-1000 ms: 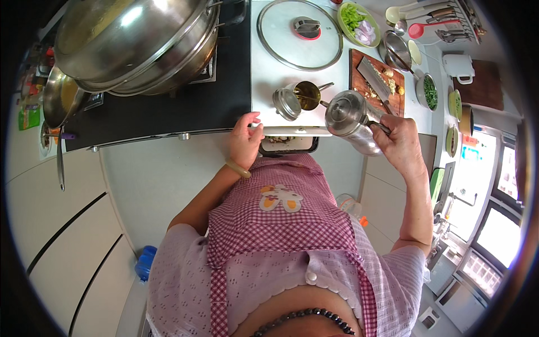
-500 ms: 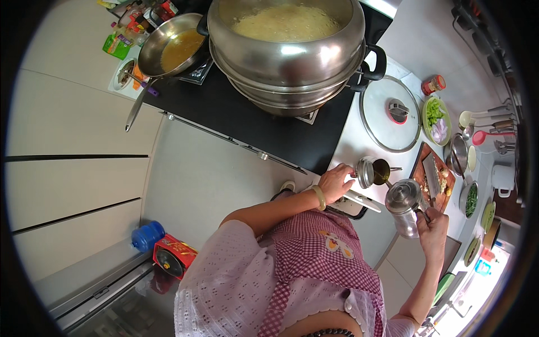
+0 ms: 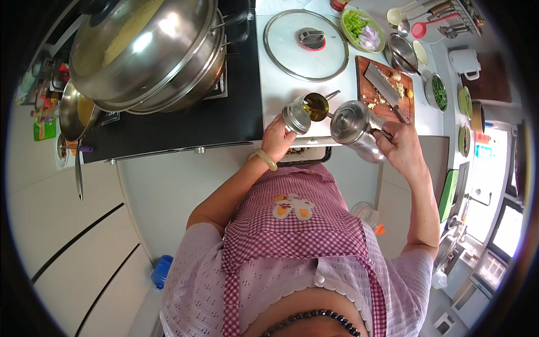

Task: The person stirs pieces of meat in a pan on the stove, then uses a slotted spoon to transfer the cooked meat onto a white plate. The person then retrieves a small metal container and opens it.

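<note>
My right hand (image 3: 401,143) grips the dark handle of a shiny metal oil pot (image 3: 349,122), tilted with its spout toward a small metal cup (image 3: 316,106). Yellowish oil shows inside that cup, which stands on the white counter near its front edge. Closed round a round metal lid (image 3: 296,119), my left hand (image 3: 277,138) keeps it beside the cup's mouth. Whether lid and cup are joined cannot be made out. The thin stream at the spout, if any, is too small to tell.
A large steamer (image 3: 151,62) and a frying pan (image 3: 78,112) occupy the black stove (image 3: 174,126). Behind the cup lies a glass lid (image 3: 306,45). A cutting board (image 3: 368,73) bears a cleaver (image 3: 384,87) and chopped garlic. Nearby sits a green plate (image 3: 347,39) with cut vegetables.
The view has turned toward the counter, so the steamer now appears farther left. Both hands keep their holds, the oil pot still tilted at the cup.
</note>
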Motion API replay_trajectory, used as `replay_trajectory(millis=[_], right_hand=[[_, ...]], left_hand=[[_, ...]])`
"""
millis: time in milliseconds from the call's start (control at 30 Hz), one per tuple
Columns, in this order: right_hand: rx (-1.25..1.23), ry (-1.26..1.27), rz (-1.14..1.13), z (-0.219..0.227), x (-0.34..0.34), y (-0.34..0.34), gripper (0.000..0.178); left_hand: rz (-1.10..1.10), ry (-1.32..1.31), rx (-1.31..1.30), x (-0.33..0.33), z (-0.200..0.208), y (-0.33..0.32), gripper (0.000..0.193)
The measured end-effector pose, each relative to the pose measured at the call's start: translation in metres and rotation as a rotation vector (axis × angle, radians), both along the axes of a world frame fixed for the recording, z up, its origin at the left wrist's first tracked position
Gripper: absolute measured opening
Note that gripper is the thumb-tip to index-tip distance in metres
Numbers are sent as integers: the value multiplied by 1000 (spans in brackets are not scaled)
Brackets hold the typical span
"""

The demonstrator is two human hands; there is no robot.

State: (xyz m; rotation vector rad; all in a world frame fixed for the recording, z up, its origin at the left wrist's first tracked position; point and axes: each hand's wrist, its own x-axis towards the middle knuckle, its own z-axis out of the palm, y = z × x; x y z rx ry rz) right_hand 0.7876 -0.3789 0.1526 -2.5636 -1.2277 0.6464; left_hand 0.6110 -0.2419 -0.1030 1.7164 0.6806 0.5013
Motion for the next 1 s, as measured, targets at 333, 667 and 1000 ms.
replay_trajectory(millis=[333, 667, 1000], right_hand=[[114, 67, -31, -13, 6, -10, 20], [174, 170, -154, -45, 26, -29, 23], [511, 483, -340, -130, 41, -60, 20]], left_hand=[[-113, 114, -426, 7, -13, -7, 18], [153, -34, -431, 8, 0, -21, 13], [299, -144, -452, -5, -35, -17, 16]])
